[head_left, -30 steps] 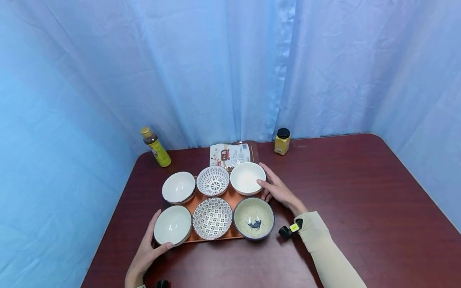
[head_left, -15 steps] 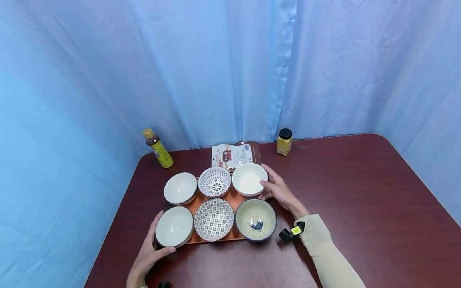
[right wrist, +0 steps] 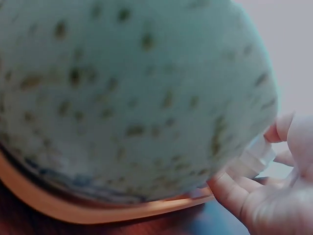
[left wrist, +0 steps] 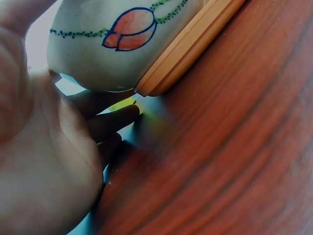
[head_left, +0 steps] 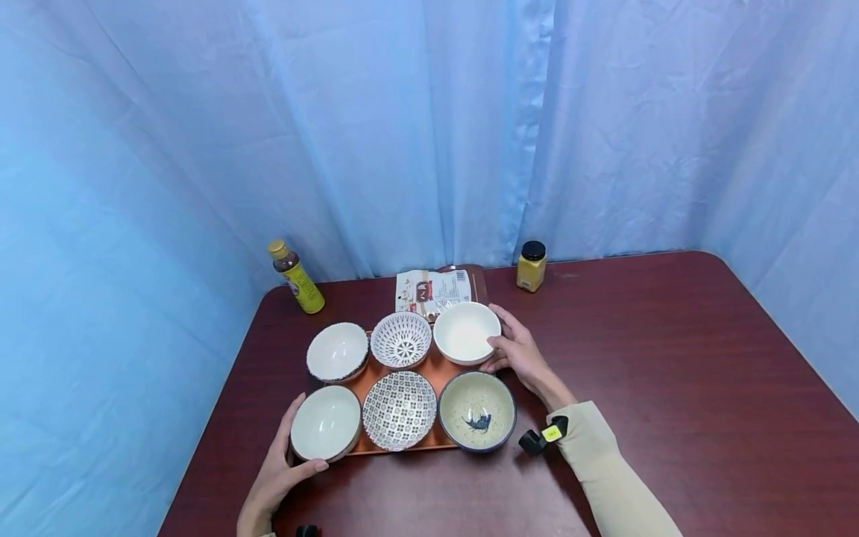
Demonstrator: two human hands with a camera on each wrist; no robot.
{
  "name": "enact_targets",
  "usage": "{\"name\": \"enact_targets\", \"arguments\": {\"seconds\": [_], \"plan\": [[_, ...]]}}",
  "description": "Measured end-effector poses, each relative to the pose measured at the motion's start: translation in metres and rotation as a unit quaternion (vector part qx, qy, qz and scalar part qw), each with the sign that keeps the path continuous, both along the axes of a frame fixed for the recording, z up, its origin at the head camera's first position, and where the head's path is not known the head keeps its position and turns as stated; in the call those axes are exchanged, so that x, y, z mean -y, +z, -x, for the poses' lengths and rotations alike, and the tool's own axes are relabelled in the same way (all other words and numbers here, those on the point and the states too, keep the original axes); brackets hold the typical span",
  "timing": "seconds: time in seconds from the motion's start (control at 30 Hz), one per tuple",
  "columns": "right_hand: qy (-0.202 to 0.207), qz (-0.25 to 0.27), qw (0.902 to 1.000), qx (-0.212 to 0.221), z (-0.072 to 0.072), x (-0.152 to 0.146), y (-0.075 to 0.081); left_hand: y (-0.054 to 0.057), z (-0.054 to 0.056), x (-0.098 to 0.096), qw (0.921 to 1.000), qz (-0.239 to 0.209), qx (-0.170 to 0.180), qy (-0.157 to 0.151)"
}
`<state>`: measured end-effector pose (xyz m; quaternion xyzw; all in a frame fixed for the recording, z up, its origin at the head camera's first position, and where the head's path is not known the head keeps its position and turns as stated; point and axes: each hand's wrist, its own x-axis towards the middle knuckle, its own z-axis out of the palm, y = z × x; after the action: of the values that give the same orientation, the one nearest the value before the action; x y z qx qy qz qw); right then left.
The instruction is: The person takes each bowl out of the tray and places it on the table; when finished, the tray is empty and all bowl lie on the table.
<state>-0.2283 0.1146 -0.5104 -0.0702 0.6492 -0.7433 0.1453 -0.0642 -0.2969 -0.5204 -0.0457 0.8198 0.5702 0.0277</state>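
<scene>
At the tray's front left corner, my left hand [head_left: 278, 466] holds a pale bowl [head_left: 325, 423], thumb near its front rim and fingers along its outer left side. A painted red bud shows on that bowl's wall [left wrist: 132, 29] in the left wrist view. My right hand [head_left: 523, 358] grips the plain white bowl [head_left: 465, 333] at the back right, its thumb over the rim and other fingers low on the outside. In the right wrist view a speckled bowl [right wrist: 137, 98] hides most of the white bowl [right wrist: 254, 159]. An orange tray [head_left: 439, 369] lies beneath the bowls.
Also on the tray are a white bowl [head_left: 338, 350], two patterned bowls [head_left: 401, 339] and the speckled bowl with a blue figure [head_left: 477, 410]. Behind stand a yellow-labelled bottle [head_left: 298, 280], a food packet [head_left: 432, 291] and a black-lidded jar [head_left: 532, 267]. Curtains hang beyond the table.
The whole head view has shifted slightly. The white bowl in my right hand has risen a little relative to its neighbours. The left hand keeps its hold, with no clear movement.
</scene>
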Motion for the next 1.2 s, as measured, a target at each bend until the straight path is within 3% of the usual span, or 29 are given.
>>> {"name": "enact_targets", "arguments": {"seconds": [0.5,0.83,1.2], "plan": [[-0.051,0.018,0.9985,-0.003,0.002,-0.029,0.015,0.0,0.0,-0.001,1.0,0.002,0.001,0.004],[-0.089,0.014,0.9959,0.009,0.005,-0.059,0.01,0.002,0.0,-0.001,0.9999,0.004,0.01,0.004],[-0.085,0.022,0.9961,0.012,0.006,-0.07,0.004,0.002,-0.001,-0.001,1.0,-0.001,0.007,0.005]]}}
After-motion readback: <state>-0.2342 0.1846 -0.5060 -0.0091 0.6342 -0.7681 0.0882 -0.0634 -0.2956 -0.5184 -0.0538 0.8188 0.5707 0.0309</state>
